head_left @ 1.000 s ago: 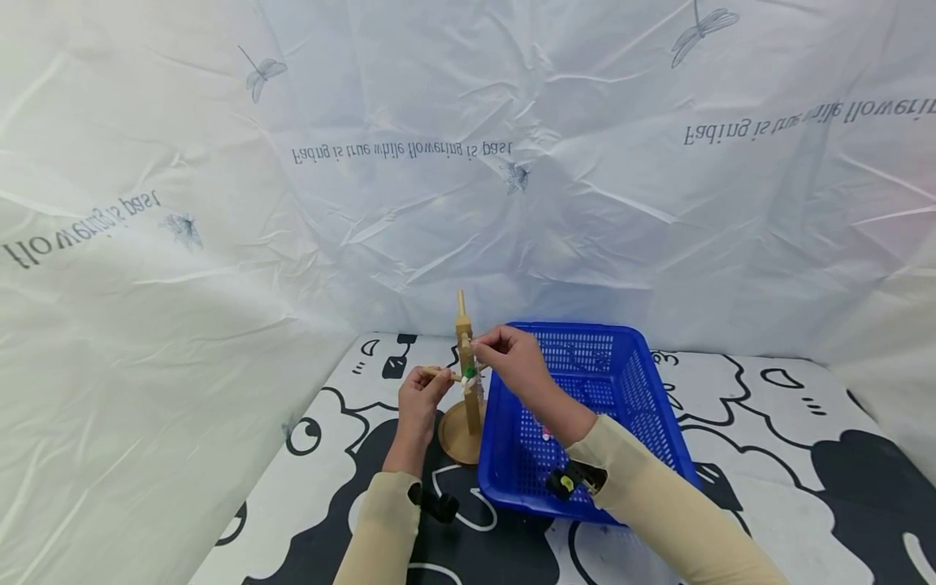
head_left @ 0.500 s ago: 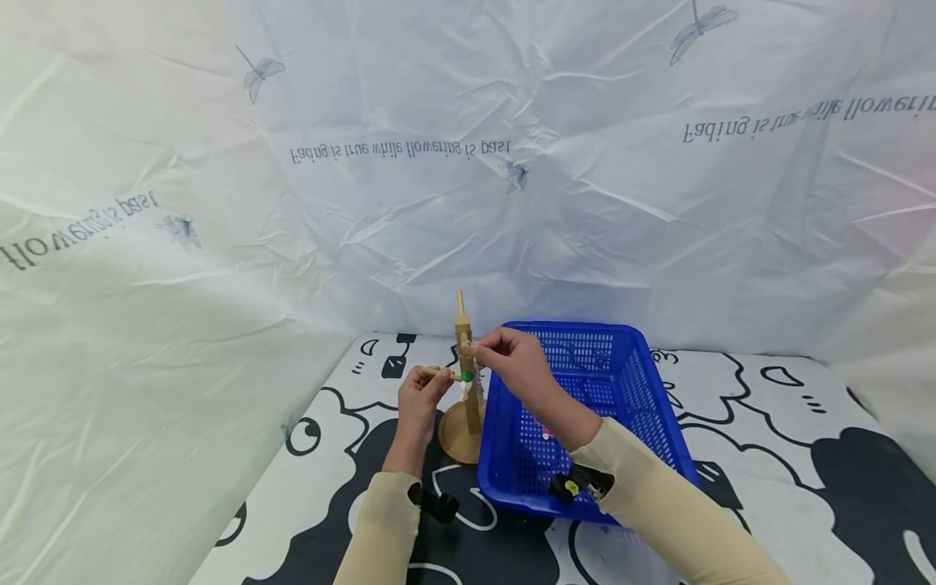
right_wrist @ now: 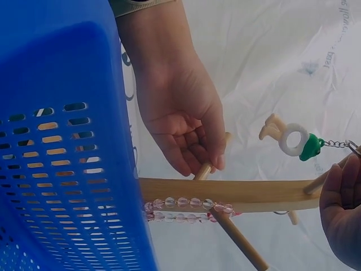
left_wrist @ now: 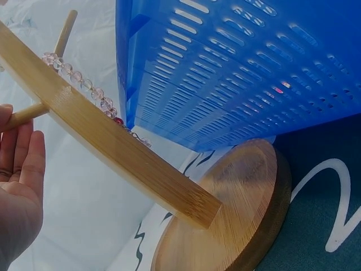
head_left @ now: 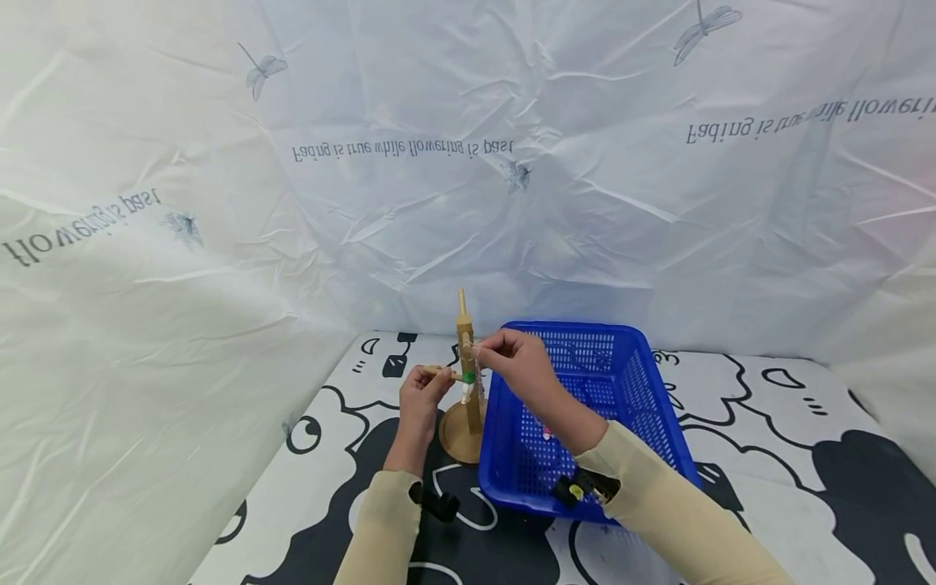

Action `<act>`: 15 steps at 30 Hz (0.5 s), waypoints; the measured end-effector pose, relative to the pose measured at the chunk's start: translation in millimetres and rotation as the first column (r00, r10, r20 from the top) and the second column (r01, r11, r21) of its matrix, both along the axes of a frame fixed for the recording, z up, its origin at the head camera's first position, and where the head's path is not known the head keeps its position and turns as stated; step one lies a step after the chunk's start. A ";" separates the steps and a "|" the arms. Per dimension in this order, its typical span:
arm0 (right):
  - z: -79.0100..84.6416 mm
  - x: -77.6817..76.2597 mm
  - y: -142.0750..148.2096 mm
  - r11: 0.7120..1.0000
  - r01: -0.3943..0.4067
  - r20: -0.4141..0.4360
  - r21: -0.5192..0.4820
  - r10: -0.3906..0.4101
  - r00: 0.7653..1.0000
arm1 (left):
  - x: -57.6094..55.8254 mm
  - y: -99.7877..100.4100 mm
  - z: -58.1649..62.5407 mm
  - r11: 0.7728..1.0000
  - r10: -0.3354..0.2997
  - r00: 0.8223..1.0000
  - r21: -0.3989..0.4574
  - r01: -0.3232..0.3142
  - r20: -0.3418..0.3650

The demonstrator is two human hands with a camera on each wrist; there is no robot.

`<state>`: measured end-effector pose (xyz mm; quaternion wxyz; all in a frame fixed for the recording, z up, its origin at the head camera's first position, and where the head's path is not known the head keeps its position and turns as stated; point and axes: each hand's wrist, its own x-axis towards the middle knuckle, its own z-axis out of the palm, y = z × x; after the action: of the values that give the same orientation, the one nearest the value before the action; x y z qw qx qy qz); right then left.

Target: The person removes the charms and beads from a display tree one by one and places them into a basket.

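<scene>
A wooden peg stand (head_left: 469, 406) rises from a round base. My left hand (head_left: 420, 402) pinches the peg (left_wrist: 27, 115) on the stand's left side between thumb and fingers. Higher up, at a peg facing me, my right hand (head_left: 515, 361) has thumb and forefinger together at the top of a keychain (head_left: 468, 383). In the right wrist view that keychain's chain (right_wrist: 334, 144) leads to a green piece, a white ring and a beige end; my right fingers partly cover its metal ring. A pink and clear bead bracelet (left_wrist: 84, 84) hangs from the right-hand peg.
A blue perforated basket (head_left: 488, 467) stands just right of the stand, its rim close to the post. Inside it lies a small pink and white item (head_left: 547, 434). Black and white patterned cloth (head_left: 344, 455) covers the table; white printed sheeting (head_left: 409, 219) hangs behind.
The keychain has dropped slightly and now hangs straighter in front of the post. My left hand keeps its place on the peg; the right hand has barely shifted.
</scene>
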<state>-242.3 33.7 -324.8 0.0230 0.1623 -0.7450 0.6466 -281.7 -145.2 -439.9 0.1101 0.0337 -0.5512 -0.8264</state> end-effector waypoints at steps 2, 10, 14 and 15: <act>0.4 0.6 0.1 1.000 -0.002 0.002 0.000 0.002 1.000 | -0.5 -0.2 -0.6 1.000 0.001 1.000 0.001 -0.001 0.000; 0.8 1.2 0.4 1.000 -0.007 0.002 -0.010 0.007 1.000 | 0.0 -0.8 0.5 1.000 -0.008 1.000 -0.005 0.008 0.001; 0.6 1.5 1.0 1.000 -0.013 -0.010 -0.005 0.013 1.000 | 0.2 -0.9 1.1 1.000 -0.009 1.000 -0.006 0.009 -0.001; 0.8 1.8 1.1 1.000 -0.014 -0.010 -0.006 0.014 1.000 | 0.3 -0.8 1.0 1.000 -0.008 1.000 -0.003 0.008 0.001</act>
<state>-240.5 34.8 -324.0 0.0227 0.1707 -0.7417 0.6483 -281.4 -146.0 -438.8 0.1065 0.0316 -0.5527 -0.8260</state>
